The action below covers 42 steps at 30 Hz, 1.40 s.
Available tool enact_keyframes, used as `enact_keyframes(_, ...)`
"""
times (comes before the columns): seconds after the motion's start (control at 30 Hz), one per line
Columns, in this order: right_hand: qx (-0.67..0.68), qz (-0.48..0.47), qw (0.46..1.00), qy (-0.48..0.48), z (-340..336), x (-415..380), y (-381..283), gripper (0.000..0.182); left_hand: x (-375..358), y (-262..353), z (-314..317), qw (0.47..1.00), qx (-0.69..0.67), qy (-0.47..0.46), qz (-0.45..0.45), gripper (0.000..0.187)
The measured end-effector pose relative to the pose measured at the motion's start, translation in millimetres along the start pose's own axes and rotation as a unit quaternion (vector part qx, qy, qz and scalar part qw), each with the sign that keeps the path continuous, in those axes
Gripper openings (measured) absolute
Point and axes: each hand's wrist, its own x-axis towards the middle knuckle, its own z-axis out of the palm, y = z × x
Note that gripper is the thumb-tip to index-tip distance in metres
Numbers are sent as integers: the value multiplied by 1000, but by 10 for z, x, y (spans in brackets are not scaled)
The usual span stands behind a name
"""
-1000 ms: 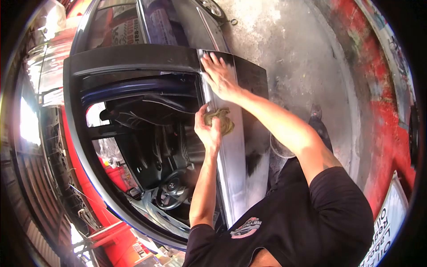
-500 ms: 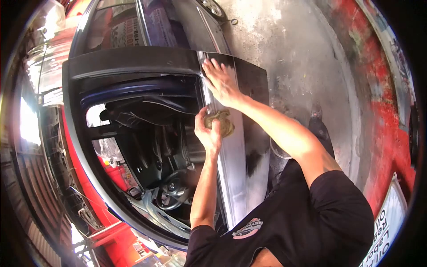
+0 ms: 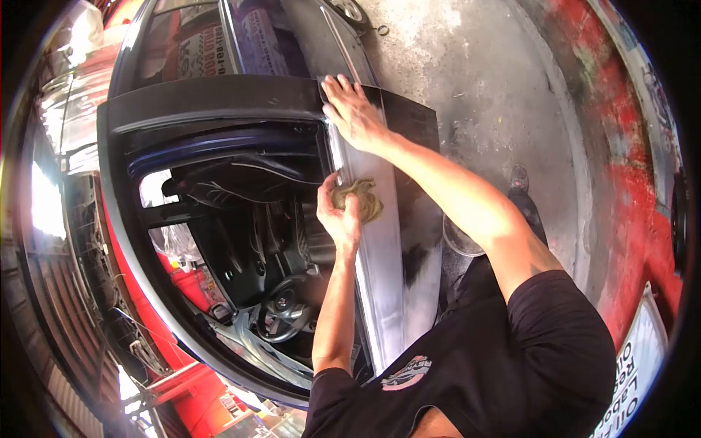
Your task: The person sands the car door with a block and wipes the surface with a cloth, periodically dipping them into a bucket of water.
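Observation:
A car door (image 3: 380, 255) with a bare, whitish-grey sanded strip stretches away from my body, its dark window frame on the left. My left hand (image 3: 340, 223) is closed around a crumpled olive-brown cloth (image 3: 365, 198), held at the window-side edge of the strip. Farther up, my right hand (image 3: 356, 117) lies flat on the panel with its fingers stretched out, near the corner where the strip meets the black frame. Nothing shows in that hand; its palm faces the surface and is hidden.
Through the window opening a steering wheel (image 3: 286, 309) is visible. Beyond the door is a dark car body (image 3: 292, 44). Grey concrete floor (image 3: 482, 95) runs along the right, beside a red wall (image 3: 621, 124). A round, clear-looking container (image 3: 460, 237) is partly behind my arm.
My right hand has slid slightly up and left along the panel. My left hand keeps hold of the cloth and has hardly moved.

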Motion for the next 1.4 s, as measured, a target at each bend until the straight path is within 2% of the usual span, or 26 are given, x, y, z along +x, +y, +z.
enact_keyframes(0.03, -1, -1, 1000, 7, 2, -53, -42, 62, 18, -8, -6, 1000, -9, 0, -9, 56)
enact_keyframes(0.07, 13, 13, 1000, -14, -17, -207, -97, 62, 34, -126, -31, 999, 22, -7, 33, 55)
enact_keyframes(0.1, 6, 3, 1000, -21, -26, -274, -115, 62, 46, -116, -23, 999, 20, -6, 33, 55)
enact_keyframes(0.17, -34, -16, 999, -11, -12, -79, 18, 62, 20, -106, 6, 999, -25, 1, 22, 56)
enact_keyframes(0.27, -2, 28, 1000, -14, -111, 151, -67, 61, 27, -62, 11, 1000, -1, 3, 11, 56)
enact_keyframes(0.37, -27, 0, 1000, 9, 73, -266, -95, 60, 46, -48, -23, 1000, -7, -14, 5, 55)
enact_keyframes(0.4, -21, 11, 1000, -12, 17, -309, -129, 59, 49, -70, -7, 1000, -9, -8, 13, 55)
enact_keyframes(0.53, -27, 21, 999, -30, -88, 153, -30, 60, 14, 10, 10, 1000, -18, 0, 1, 56)
enact_keyframes(0.67, -38, 4, 999, -5, 46, -274, -98, 61, 18, -78, -14, 1000, 15, -5, 24, 56)
enact_keyframes(0.83, -38, 8, 999, -21, -131, 177, -6, 61, 32, 15, 33, 1000, 5, 9, 17, 55)
enact_keyframes(0.93, -28, -11, 1000, 3, 28, -110, -66, 63, 31, -116, -13, 999, -1, 0, 38, 53)
enact_keyframes(1.0, -30, -10, 999, -25, 10, -236, -96, 64, 38, -118, 7, 999, -4, 5, 35, 54)
enact_keyframes(1.1, -37, 8, 998, -58, -150, 137, -73, 63, 15, -43, -13, 1000, 8, -4, 25, 54)
enact_keyframes(1.17, -31, 6, 999, -44, -78, 12, -97, 62, 23, 1, -13, 1000, -7, 1, -1, 53)
enact_keyframes(1.27, -17, 17, 1000, -14, 13, -242, -117, 61, 18, -64, -4, 999, 2, 7, 54, 53)
enact_keyframes(1.37, -22, 13, 999, -30, -94, 98, -30, 61, 32, -89, -2, 999, -3, 6, 36, 52)
enact_keyframes(1.4, -28, 28, 998, -44, -135, 190, -35, 62, 13, 24, 15, 999, -35, 6, -5, 53)
